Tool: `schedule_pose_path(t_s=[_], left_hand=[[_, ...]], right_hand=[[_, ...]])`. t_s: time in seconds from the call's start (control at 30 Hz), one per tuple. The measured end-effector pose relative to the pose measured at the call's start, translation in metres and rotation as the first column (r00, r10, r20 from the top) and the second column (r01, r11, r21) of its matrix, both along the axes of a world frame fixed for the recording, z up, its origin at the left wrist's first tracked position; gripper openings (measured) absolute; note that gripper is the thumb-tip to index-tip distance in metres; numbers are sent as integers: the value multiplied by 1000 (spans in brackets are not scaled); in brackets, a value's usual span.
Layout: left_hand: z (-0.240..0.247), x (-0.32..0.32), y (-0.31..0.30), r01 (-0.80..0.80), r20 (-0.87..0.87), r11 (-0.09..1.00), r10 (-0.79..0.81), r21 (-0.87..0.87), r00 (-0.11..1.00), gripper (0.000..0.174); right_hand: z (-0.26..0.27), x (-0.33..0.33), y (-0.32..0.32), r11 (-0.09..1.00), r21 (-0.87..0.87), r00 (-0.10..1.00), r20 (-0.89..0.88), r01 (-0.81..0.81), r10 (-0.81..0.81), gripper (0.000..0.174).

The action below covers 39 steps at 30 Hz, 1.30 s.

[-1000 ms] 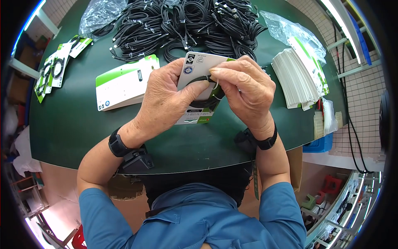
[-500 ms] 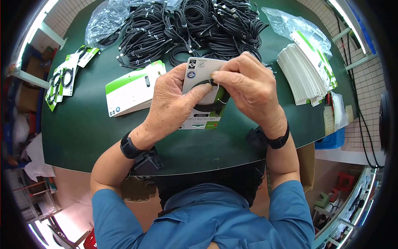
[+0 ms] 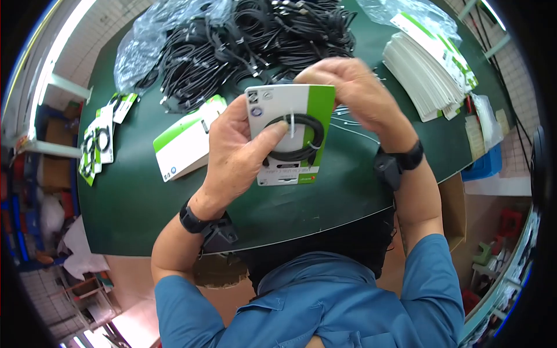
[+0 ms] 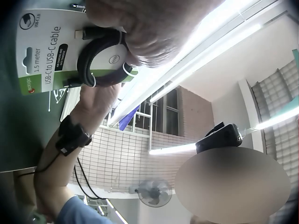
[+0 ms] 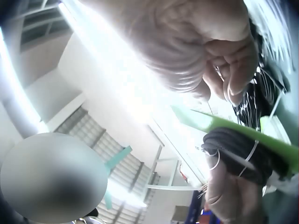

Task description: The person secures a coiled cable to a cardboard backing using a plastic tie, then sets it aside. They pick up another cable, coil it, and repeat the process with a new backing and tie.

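My left hand [image 3: 232, 148] holds a white and green packaging card [image 3: 287, 95], its thumb pressing a coiled black cable [image 3: 318, 133] against the front. A white tie [image 3: 292, 123] crosses the coil near the thumb tip. "USB-C to USB-C cable" and "1.5 meter" are printed on the card's other end, readable in the left wrist view. My right hand [image 3: 369, 95], blurred, is at the card's far right corner, which covers part of it. In the right wrist view its fingers [image 5: 238, 77] curl loosely beyond the green edge, with nothing plainly held between them.
Heaped black cables [image 3: 203, 64] lie at the back, plastic bags [image 3: 139, 55] beside them. A small card stack [image 3: 185, 145] sits left of my hands; a thick one [image 3: 415, 78] stands right. Carded cables [image 3: 104, 136] lie far left. Loose white ties [image 3: 348, 123] are near my right hand.
My right hand has let go of the white tie at the coil and moved beyond the card's far right corner. The card now faces the head camera more squarely, still in my left hand.
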<state>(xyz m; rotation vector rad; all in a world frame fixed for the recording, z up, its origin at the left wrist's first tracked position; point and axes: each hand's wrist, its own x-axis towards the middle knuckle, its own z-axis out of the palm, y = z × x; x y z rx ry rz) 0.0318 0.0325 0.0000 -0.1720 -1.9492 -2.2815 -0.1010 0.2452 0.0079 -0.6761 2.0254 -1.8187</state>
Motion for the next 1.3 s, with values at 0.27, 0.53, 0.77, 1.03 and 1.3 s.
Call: schedule_pose_path(t_s=[0.27, 0.53, 0.77, 1.03, 1.3], left_hand=[[2, 3, -1, 2, 9, 1000, -1, -14, 1000, 34], [-5, 2, -3, 23, 17, 999, -22, -36, 1000, 37], [-12, 0, -8, 9, 6, 998, -8, -56, 1000, 40], [2, 1, -1, -35, 38, 997, 37, -70, 999, 41], [1, 0, 1, -25, -9, 999, 25, -36, 1000, 34]], right_hand=[[-27, 6, -18, 881, -376, 812, 391, -288, 433, 26], [-29, 4, -19, 845, -434, 807, 347, -313, 477, 20], [-16, 8, -20, 920, -269, 944, 87, -285, 318, 16], [-27, 6, -31, 996, -88, 847, -529, 5, -51, 20], [-12, 25, -29, 1000, 19, 935, -355, 14, -7, 15]])
